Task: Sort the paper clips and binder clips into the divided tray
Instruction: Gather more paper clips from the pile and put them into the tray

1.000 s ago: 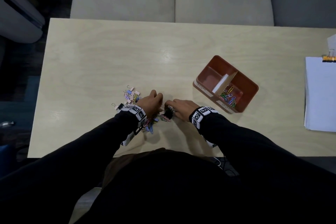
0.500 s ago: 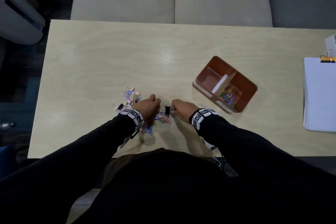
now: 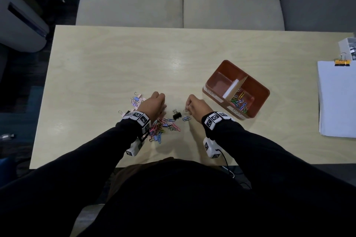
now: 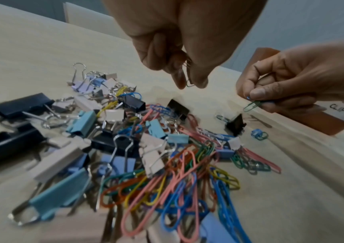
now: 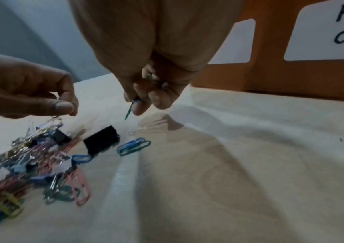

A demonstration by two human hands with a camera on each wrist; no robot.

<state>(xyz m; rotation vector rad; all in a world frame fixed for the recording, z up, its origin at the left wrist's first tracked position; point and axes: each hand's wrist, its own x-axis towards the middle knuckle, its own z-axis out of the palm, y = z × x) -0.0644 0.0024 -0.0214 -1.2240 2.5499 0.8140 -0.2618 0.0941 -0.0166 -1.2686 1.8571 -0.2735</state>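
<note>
Nearest the person, a tangled heap of coloured wire paper clips and metal binder clips [image 3: 163, 125] lies on the pale wooden bench [image 3: 107, 67], partly under the left hand [image 3: 154, 105], which pinches a thin wire clip between thumb and fingertips. The right hand [image 3: 196, 107], just beyond the heap's edge, pinches a green paper clip [image 4: 252, 106]. The linked clips could drag neighbours along or slip from so slight a pinch. Farther right stands the brown divided plastic tray [image 3: 258, 90], near the right hand, with paper clips already in one compartment.
</note>
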